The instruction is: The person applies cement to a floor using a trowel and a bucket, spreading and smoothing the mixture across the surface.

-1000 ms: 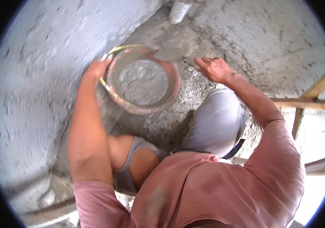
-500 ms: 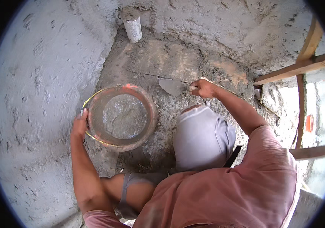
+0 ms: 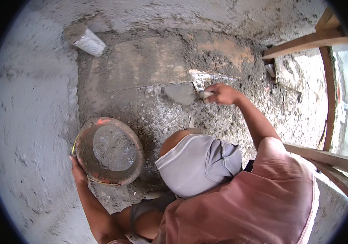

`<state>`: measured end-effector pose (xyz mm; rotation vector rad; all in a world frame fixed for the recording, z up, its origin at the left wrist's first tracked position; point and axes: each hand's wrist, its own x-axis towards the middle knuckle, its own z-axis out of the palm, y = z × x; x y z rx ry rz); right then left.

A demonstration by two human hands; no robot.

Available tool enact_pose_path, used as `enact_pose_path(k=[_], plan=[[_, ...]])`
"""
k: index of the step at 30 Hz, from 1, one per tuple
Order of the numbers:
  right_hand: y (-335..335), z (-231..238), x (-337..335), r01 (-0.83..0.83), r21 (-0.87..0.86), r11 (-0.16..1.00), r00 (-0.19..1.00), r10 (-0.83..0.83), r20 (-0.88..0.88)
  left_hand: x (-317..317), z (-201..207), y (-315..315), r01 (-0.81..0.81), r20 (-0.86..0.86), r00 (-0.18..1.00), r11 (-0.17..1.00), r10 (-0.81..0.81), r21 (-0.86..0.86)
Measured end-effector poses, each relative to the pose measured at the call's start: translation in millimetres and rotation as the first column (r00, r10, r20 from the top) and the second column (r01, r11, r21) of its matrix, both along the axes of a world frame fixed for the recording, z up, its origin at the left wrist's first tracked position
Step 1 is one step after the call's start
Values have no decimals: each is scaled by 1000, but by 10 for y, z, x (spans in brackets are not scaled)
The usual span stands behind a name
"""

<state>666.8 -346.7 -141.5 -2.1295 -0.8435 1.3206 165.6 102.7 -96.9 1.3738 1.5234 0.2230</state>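
My right hand (image 3: 220, 94) is closed round the handle of a pointed trowel (image 3: 181, 94). Its grey, mortar-coated blade points left, over rubble beside the edge of a flat, mortar-smeared board-like surface (image 3: 141, 61). At the lower left stands a round basin (image 3: 138, 143) with a reddish-brown rim and a yellow line along its left edge. Wet grey mortar (image 3: 115, 148) lies in its bottom. My left hand (image 3: 78, 171) grips the basin's left rim; some of its fingers are hidden behind the rim.
Rough grey walls rise at the left (image 3: 31, 122) and the far side. A white pipe stub (image 3: 90, 42) sticks out in the far left corner. Wooden bars (image 3: 308, 42) stand at the right. Loose rubble (image 3: 239, 118) covers the ground near my knee.
The view has shifted, so the basin and pipe appear farther left. The trowel blade now lies flatter across the rubble, and a whitish strip shows beside it. Both hands keep their holds.
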Motion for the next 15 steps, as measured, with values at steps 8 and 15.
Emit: enact_pose_path(k=[8,15], plan=[[-1396,-409,377,749,279,601,458,-773,439,-260,-117,143,90,257,966,979,-40,-184],[-1445,-744,594,801,53,596,429,-634,644,-195,-60,167,67,91,994,995,-60,-74]])
